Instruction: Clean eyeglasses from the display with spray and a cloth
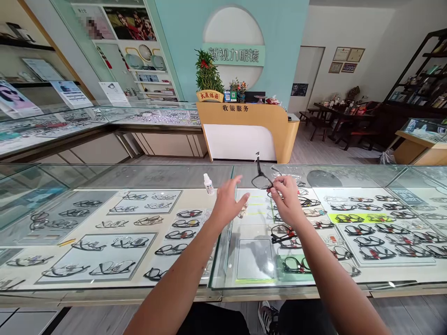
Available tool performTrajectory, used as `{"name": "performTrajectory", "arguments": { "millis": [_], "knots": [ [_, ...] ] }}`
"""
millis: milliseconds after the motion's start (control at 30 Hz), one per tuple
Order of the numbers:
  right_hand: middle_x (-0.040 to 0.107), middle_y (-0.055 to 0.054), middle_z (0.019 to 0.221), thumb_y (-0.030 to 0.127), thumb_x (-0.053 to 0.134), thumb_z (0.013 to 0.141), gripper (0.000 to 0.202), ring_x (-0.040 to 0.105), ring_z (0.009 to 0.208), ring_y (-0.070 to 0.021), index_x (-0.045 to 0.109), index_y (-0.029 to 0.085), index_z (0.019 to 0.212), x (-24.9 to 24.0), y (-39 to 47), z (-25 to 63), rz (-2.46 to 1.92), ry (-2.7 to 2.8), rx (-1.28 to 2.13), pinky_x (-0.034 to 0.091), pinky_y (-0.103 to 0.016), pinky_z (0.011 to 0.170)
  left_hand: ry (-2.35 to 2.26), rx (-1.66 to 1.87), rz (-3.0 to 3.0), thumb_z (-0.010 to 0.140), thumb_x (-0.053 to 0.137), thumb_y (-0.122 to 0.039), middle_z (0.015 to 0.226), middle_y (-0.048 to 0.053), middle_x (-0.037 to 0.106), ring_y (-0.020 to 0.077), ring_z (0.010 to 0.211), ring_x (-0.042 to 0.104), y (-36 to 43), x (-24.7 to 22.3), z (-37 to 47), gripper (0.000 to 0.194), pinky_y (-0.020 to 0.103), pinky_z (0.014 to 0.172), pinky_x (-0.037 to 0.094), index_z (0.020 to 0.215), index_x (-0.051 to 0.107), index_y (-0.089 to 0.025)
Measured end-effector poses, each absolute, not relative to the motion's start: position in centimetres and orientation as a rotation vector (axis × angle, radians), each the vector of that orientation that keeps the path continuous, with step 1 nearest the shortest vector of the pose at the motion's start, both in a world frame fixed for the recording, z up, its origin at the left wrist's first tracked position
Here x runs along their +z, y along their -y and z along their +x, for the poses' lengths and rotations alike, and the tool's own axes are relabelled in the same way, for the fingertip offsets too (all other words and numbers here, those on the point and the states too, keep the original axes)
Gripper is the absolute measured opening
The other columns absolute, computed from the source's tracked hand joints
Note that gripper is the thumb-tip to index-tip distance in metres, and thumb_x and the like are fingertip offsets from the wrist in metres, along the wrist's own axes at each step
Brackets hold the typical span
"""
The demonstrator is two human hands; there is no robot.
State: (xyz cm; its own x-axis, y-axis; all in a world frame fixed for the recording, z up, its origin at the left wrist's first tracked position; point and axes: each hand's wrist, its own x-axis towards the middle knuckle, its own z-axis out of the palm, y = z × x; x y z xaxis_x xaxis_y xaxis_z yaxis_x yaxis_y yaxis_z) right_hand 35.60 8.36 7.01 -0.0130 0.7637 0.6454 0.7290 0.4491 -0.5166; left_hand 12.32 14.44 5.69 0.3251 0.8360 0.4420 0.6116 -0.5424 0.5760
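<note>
My right hand point(287, 196) pinches a pair of black-framed eyeglasses point(261, 180) near one side of the frame. One temple arm sticks up, with a small white tag near its tip. My left hand point(228, 197) is held over the glass counter point(223, 274), thumb and fingers apart, nothing in it. Just left of it stands a small white bottle point(208, 184) with a printed label. Below both hands, under the glass, lie rows of eyeglasses point(296, 264) and a grey-framed square panel point(256, 258).
More eyeglasses on trays point(130, 246) fill the case to the left and right. Beyond the counter stands a wooden reception desk point(240, 114) with a potted plant point(208, 72). Another glass display case point(157, 115) runs along the left. A dark table point(340, 111) stands at the back right.
</note>
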Motion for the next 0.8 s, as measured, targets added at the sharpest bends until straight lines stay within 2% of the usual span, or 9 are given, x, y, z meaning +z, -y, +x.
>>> {"name": "performTrajectory", "arguments": {
  "millis": [67,100,333,533,667,800],
  "knots": [
    [0.062,-0.011,0.122,0.036,0.044,0.109,0.031,0.050,0.114,-0.0310,0.070,0.025,0.099,6.9,-8.3,35.6,-1.357,1.844,-0.036,0.040,-0.051,0.102,-1.245,1.249,2.391,0.096,0.071,-0.041,0.149,0.014,0.059,0.0329,0.139,0.053,-14.4,6.4,11.9,0.075,0.052,0.119,0.034,0.162,0.039,-0.027],
    [0.061,-0.012,0.125,0.034,0.044,0.109,0.030,0.049,0.116,-0.0318,0.071,0.025,0.101,6.9,-8.3,35.6,-1.386,1.888,-0.073,0.039,-0.052,0.102,-1.206,1.303,2.469,0.095,0.072,-0.041,0.151,0.014,0.058,0.0331,0.140,0.052,-14.3,6.6,11.8,0.077,0.052,0.119,0.035,0.163,0.038,-0.029],
    [0.060,-0.013,0.135,0.026,0.046,0.107,0.027,0.046,0.124,-0.0343,0.073,0.025,0.102,6.7,-8.3,35.6,-1.460,2.041,-0.247,0.038,-0.053,0.100,-1.019,1.254,2.707,0.106,0.057,-0.032,0.142,0.012,0.062,0.0289,0.131,0.061,-14.0,7.0,12.0,0.040,0.049,0.111,0.046,0.145,0.064,-0.031],
    [0.058,-0.015,0.140,0.023,0.046,0.107,0.027,0.045,0.129,-0.0356,0.073,0.024,0.103,6.8,-8.3,36.1,-1.490,2.098,-0.314,0.037,-0.056,0.104,-0.918,1.172,2.527,0.108,0.044,-0.024,0.152,0.009,0.062,0.0235,0.127,0.067,-14.2,7.6,11.4,0.037,0.043,0.107,0.055,0.130,0.074,-0.027],
    [0.057,-0.015,0.142,0.023,0.047,0.107,0.026,0.043,0.133,-0.0357,0.072,0.024,0.104,6.8,-8.3,36.2,-1.475,2.125,-0.322,0.037,-0.056,0.107,-0.836,1.201,2.501,0.109,0.049,-0.029,0.135,0.006,0.076,0.0220,0.123,0.072,-14.6,7.2,11.2,0.032,0.040,0.108,0.057,0.123,0.077,-0.026],
    [0.058,-0.014,0.141,0.029,0.045,0.109,0.028,0.046,0.131,-0.0355,0.072,0.025,0.106,7.0,-8.2,36.0,-1.464,2.070,-0.237,0.039,-0.057,0.107,-0.770,1.375,2.546,0.108,0.053,-0.025,0.124,0.003,0.081,0.0191,0.115,0.077,-14.9,6.4,11.1,0.030,0.036,0.102,0.062,0.123,0.079,-0.028]
  ]
}}
